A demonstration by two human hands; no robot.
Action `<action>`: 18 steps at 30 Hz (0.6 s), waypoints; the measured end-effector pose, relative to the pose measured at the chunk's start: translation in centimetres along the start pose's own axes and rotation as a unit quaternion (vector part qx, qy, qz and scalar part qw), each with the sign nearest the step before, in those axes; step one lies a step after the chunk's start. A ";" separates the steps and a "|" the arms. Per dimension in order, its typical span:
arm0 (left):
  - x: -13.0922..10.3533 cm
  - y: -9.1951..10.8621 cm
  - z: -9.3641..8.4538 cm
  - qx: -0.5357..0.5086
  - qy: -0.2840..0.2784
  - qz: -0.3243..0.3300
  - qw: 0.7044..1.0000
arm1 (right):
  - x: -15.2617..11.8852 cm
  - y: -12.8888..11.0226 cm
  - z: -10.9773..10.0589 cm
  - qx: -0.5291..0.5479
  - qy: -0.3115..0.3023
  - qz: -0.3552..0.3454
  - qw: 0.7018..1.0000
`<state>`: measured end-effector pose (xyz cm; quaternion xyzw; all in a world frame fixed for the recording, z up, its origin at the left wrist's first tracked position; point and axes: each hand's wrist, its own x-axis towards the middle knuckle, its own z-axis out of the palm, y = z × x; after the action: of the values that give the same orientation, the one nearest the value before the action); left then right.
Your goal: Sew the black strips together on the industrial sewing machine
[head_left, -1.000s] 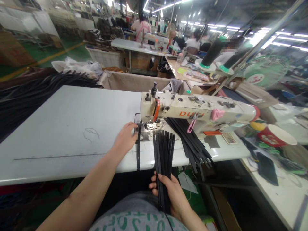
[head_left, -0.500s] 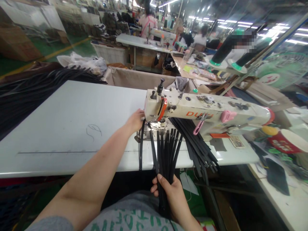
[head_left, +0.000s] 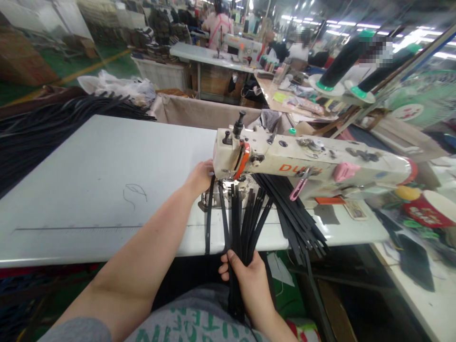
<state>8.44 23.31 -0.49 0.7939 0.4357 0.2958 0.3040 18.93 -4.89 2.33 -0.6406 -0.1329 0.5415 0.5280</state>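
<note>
A cream sewing machine (head_left: pixel 313 161) stands on the white table. My left hand (head_left: pixel 201 178) is at the left of its head, beside the needle area; the fingertips are partly hidden, and what they hold cannot be made out. A single black strip (head_left: pixel 209 218) hangs down from beside those fingers over the table edge. My right hand (head_left: pixel 245 273), closed, grips a fanned bundle of black strips (head_left: pixel 235 223) in front of the table edge, their upper ends near the needle plate. More black strips (head_left: pixel 295 213) lie under the machine arm to the right.
A heap of long black strips (head_left: pixel 53 123) lies at the far left. Thread cones (head_left: pixel 342 61) stand at the upper right, above a red and white cup (head_left: pixel 427 209). Pink snips (head_left: pixel 298 189) hang on the machine. A person (head_left: pixel 217 28) is at another table behind.
My right hand has moved slightly up and left with the bundle, whose upper ends are now closer to the needle area. My left hand stays by the machine head. The view has shifted slightly.
</note>
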 end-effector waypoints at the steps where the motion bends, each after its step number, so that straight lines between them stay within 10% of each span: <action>1: -0.1 0.0 0.1 0.003 0.007 0.002 1.000 | 0.0 0.0 0.1 -0.002 0.001 0.000 1.000; 18: -0.1 0.2 0.3 -0.026 0.043 -0.021 0.999 | 0.4 0.0 0.6 -0.010 0.015 0.005 1.000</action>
<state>8.72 23.04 -0.62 0.7633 0.4568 0.3343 0.3113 18.53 -4.27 2.18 -0.6543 -0.1273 0.5331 0.5210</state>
